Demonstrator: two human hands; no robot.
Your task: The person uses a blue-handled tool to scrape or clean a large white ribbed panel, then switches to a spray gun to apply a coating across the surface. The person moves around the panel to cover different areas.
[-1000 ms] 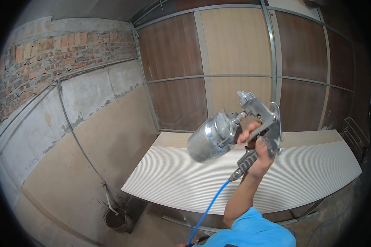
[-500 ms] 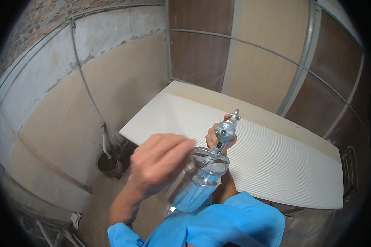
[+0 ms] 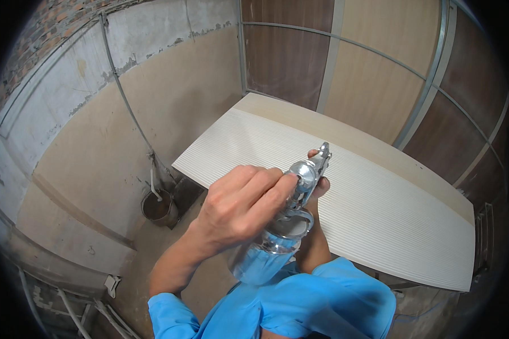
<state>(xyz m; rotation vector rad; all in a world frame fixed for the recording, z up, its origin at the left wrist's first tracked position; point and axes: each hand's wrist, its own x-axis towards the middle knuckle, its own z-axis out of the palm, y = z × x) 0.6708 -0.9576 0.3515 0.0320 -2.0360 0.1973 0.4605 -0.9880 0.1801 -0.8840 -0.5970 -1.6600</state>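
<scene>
A silver metal spray gun (image 3: 323, 160) is held up in front of my blue clothing. Under it hangs a clear or shiny cup (image 3: 264, 264), showing blue through or on its side. My right hand (image 3: 322, 187) is closed round the gun's handle, mostly hidden behind the metal. With bent fingers, my left hand (image 3: 240, 203) grips the round air cap (image 3: 305, 174) at the gun's front; the fingertips are partly covered. Beyond the gun lies a large white ribbed panel (image 3: 396, 223) with a smooth cream strip along its far edge.
A bucket (image 3: 159, 209) with a pale pipe running into it stands on the floor at left. Plastered wall (image 3: 90, 164) rises on the left, and brown and beige panels (image 3: 373, 85) in a metal frame stand behind. Metal bars (image 3: 76, 313) lie at lower left.
My left hand has moved from beside the cup's clamp up and right onto the air cap. The right hand keeps its hold on the spray gun. The whole view has shifted slightly.
</scene>
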